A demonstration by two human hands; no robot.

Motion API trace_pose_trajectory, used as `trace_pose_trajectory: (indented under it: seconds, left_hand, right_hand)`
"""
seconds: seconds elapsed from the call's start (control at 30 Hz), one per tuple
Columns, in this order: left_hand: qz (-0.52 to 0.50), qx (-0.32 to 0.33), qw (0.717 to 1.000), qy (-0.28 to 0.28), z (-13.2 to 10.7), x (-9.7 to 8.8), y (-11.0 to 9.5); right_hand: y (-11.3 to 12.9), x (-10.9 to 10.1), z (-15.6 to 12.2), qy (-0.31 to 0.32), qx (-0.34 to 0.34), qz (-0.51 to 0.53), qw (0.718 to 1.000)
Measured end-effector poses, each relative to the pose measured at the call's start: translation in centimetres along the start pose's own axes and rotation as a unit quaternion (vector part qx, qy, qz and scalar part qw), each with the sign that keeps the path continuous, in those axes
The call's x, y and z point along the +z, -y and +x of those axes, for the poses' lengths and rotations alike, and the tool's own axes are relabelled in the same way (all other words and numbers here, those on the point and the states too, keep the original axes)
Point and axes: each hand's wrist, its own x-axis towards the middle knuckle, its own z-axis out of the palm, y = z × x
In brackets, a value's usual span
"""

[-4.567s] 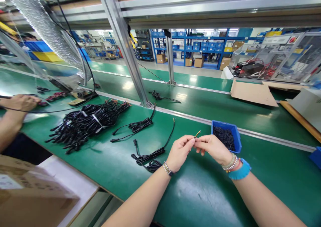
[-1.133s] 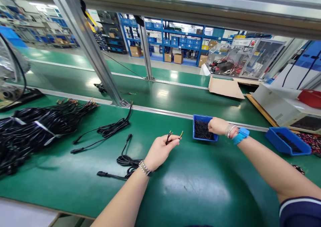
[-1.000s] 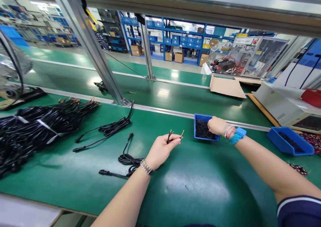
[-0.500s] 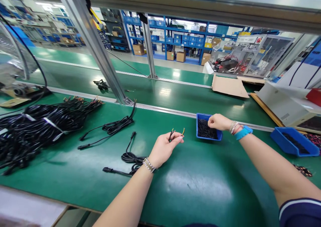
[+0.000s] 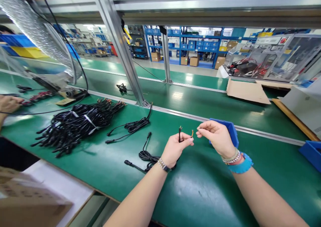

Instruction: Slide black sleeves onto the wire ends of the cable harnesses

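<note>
Wires (image 5: 180, 135) poke up from the left hand (image 5: 174, 150), pinched above the green bench (image 5: 198, 197); just beside them the right hand (image 5: 218, 138) curls near a blue bin (image 5: 232, 133), gripping what, if anything, I can't tell.

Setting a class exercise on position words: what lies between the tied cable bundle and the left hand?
The head view shows two coils between them: one coil nearer the bundle, another coil nearer the left hand.
</note>
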Motion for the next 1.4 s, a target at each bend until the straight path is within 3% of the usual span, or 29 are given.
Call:
trace_pose_trajectory:
  seconds: [0.13,0.43,0.7,0.83,0.97,1.4]
  left_hand:
    - [0.008,0.005,1.0,0.017,0.0,0.0,0.3]
    - [0.005,0.007,0.999,0.032,0.1,-0.2,0.6]
    - [-0.002,0.008,1.0,0.024,0.0,0.0,0.3]
    - [-0.012,0.012,1.0,-0.011,0.1,-0.1,0.4]
    - [-0.014,0.026,0.999,-0.027,0.2,0.0,0.8]
    - [-0.012,0.02,0.999,-0.034,0.2,0.1,0.7]
  right_hand:
    - [-0.1,0.5,-0.2,-0.024,-0.045,-0.022,0.998]
    - [-0.2,0.0,-0.3,0.003,-0.087,-0.09,0.992]
    - [-0.8,0.2,-0.2,0.078,-0.012,-0.07,0.994]
    - [-0.2,-0.2,-0.1,0.035,-0.011,-0.088,0.995]
    - [0.5,-0.4,-0.2,-0.011,-0.053,-0.131,0.99]
    - [0.5,0.0,-0.4,0.013,-0.082,-0.145,0.986]
